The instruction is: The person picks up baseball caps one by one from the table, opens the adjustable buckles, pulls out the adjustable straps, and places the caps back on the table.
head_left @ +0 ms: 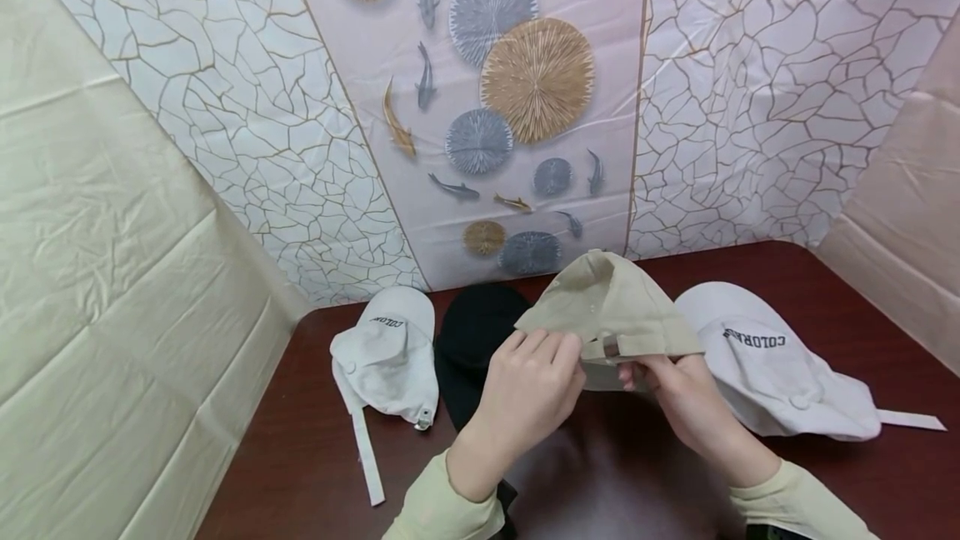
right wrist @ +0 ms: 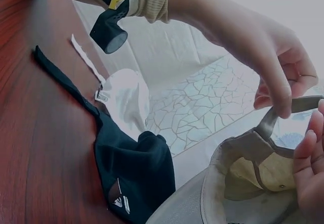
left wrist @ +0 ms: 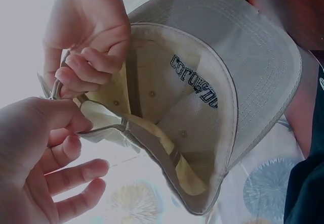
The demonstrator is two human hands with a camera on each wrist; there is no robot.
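Note:
Both hands hold up a beige baseball cap point(head_left: 600, 298) above the table, its back opening and strap facing me. At the strap's left end, my left hand point(head_left: 532, 382) pinches the cap's edge between thumb and fingers. My right hand point(head_left: 686, 394) grips the rim on the other side, the thumb underneath. Between the hands sits a small brownish buckle point(head_left: 611, 346) on the strap. In the left wrist view, the cap's inside point(left wrist: 152, 87) and grey-looking brim point(left wrist: 253, 57) show. The right wrist view shows the strap point(right wrist: 268, 123) under the left thumb.
On the dark red table point(head_left: 270, 457) lie a white cap point(head_left: 390, 357) at left, a black cap point(head_left: 480, 323) beside it, and another white cap point(head_left: 780, 365) at right. Patterned cloth point(head_left: 487, 190) hangs behind, with plain cloth point(head_left: 112, 232) at the left side.

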